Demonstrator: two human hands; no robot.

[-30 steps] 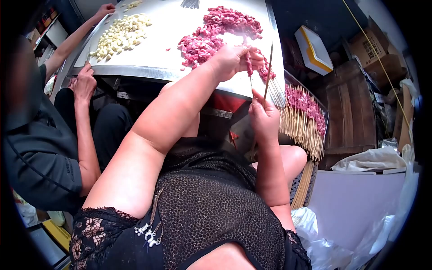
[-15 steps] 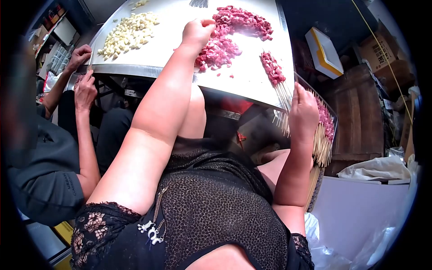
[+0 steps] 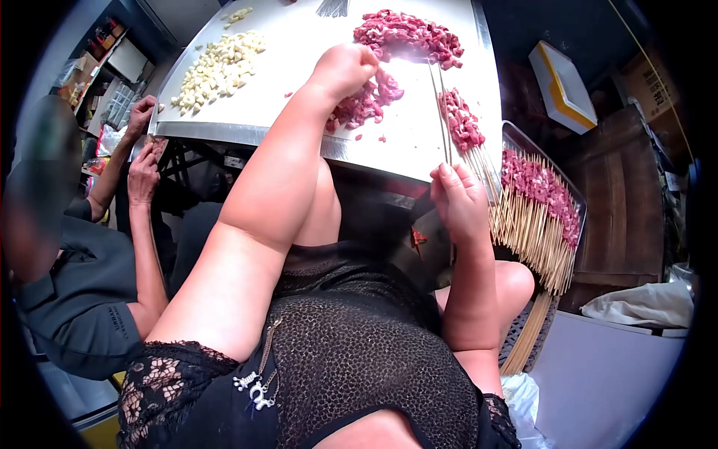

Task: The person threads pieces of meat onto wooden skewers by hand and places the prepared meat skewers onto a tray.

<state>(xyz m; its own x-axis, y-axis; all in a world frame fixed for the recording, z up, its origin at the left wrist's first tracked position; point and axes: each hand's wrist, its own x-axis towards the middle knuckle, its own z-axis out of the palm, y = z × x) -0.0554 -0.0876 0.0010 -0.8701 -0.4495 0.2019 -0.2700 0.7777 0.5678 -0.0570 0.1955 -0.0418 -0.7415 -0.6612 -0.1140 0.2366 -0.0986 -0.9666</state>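
Note:
My right hand (image 3: 460, 202) is closed on two thin skewers (image 3: 443, 112) near the table's front edge. Their bare tips point away from me, toward the far heap of meat. My left hand (image 3: 345, 71) has its fingers pinched together over the raw meat pieces (image 3: 366, 105); whatever they hold is hidden. A larger pile of raw meat (image 3: 407, 36) lies just beyond. To the right of the skewers in my hand, a small bunch of meat skewers (image 3: 464, 123) rests on the white table (image 3: 292, 120).
At right a metal tray (image 3: 580, 206) holds many loaded meat skewers (image 3: 542, 202). Bare sticks (image 3: 529, 337) lie below it. Peeled garlic cloves (image 3: 221, 71) are heaped at left, beside another person's hands (image 3: 142, 176). A white-and-yellow box (image 3: 561, 86) stands back right.
My right hand has moved left from beside the tray, and two bare skewers now show in it. My left hand has shifted slightly right over the meat. The view has shifted a little.

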